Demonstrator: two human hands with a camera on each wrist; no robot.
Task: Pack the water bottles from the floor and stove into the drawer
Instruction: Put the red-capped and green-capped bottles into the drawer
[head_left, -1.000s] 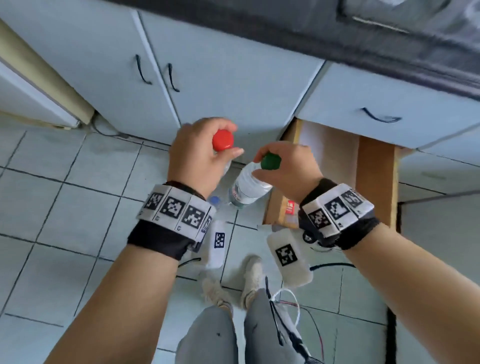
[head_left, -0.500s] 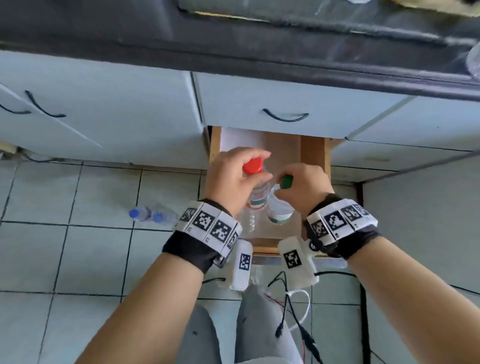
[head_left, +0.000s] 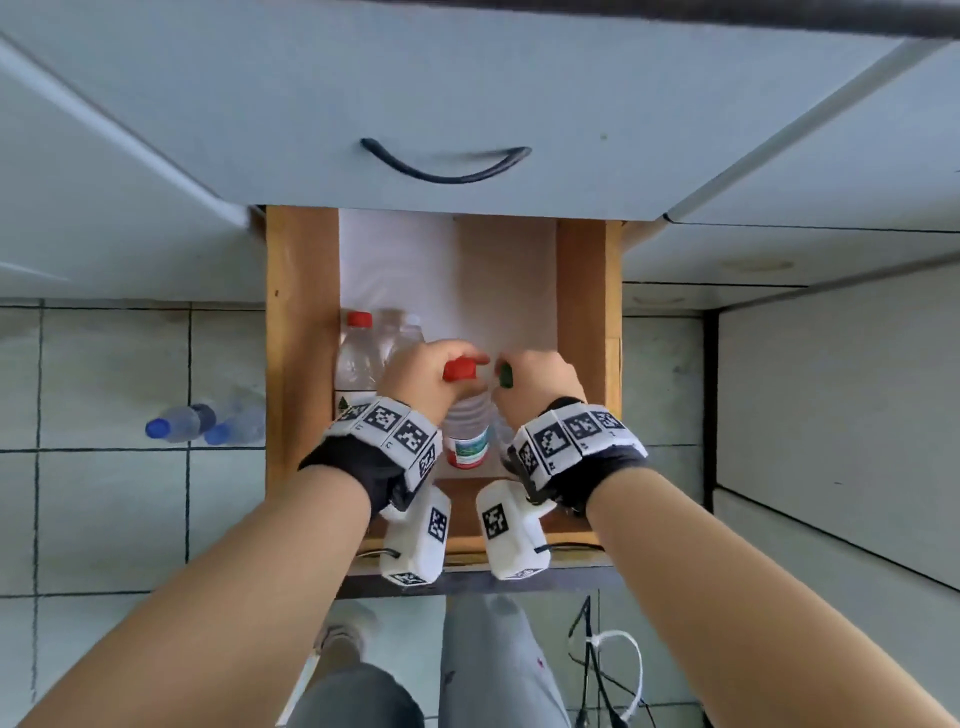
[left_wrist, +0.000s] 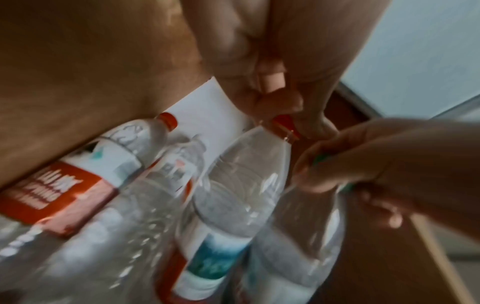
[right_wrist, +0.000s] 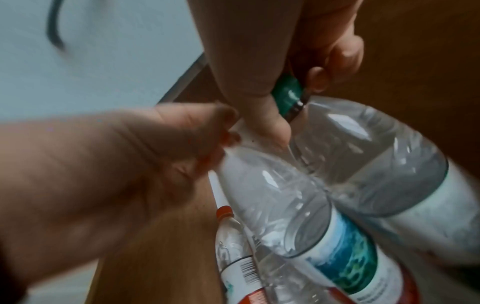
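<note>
Inside the open wooden drawer (head_left: 301, 364), over its white liner (head_left: 395, 260), we hold two bottles side by side. Our left hand (head_left: 421, 376) pinches the red cap of a clear bottle (head_left: 467, 431) between thumb and curled fingers; the teal-and-red label sits low on its body. Our right hand (head_left: 540, 379) grips the green cap of a second clear bottle (right_wrist: 384, 164), fingers curled around the neck; in the head view its body is mostly hidden behind the wrist. The two bottles touch at the shoulders in the right wrist view. Whether their bases rest on the drawer floor, we cannot tell. To the left, against the drawer's side wall, a red-capped bottle (head_left: 356, 358) with a red-and-white label lies beside another clear bottle (head_left: 402, 332) whose cap we cannot make out. On the tiled floor (head_left: 104, 519) left of the drawer lie two blue-capped bottles (head_left: 208, 423), close together. Above, a pale cabinet front carries a dark curved handle (head_left: 447, 166).
</note>
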